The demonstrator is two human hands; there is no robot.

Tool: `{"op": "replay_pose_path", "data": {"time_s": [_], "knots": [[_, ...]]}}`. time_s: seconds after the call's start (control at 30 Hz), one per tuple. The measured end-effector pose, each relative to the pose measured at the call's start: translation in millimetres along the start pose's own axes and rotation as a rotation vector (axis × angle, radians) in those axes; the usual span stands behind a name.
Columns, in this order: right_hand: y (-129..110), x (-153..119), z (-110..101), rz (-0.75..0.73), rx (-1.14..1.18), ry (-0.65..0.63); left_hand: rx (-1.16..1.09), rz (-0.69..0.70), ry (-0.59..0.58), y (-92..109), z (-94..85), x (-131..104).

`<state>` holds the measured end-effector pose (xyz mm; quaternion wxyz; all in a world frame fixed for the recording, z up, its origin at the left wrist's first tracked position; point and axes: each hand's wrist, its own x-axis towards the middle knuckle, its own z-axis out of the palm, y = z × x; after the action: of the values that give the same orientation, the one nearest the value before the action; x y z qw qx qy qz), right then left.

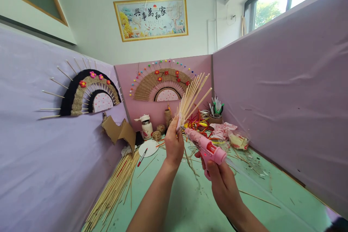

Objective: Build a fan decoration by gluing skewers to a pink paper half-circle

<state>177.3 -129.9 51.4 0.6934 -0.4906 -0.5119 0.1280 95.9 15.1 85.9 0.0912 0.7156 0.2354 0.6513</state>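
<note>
My left hand [174, 141] is closed on the base of a stick fan [191, 98], whose thin wooden sticks spread upward and to the right. A pale piece at the fan's base shows edge-on between my fingers. In my right hand [221, 183] is a pink hot glue gun [205, 146], gripped by its handle. Its nozzle points left and sits close to the fan's base; whether they touch I cannot tell. A clear glue stick trails from the gun's rear.
Loose sticks [114, 192] lie in a heap at left, near a white disc [148, 148] and a red marker [142, 157]. Behind stand a jar [146, 127], twine [156, 135] and a plastic bowl [239, 140]. Finished fans [141, 90] hang on the partitions.
</note>
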Motion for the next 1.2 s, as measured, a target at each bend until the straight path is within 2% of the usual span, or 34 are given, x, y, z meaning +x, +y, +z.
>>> {"op": "replay_pose_path", "data": {"time_s": [1.2], "knots": [[7.9,-2.2,0.9,0.043,0.019,0.023,-0.009,-0.006,0.000,-1.8,1.7,-0.1]]}}
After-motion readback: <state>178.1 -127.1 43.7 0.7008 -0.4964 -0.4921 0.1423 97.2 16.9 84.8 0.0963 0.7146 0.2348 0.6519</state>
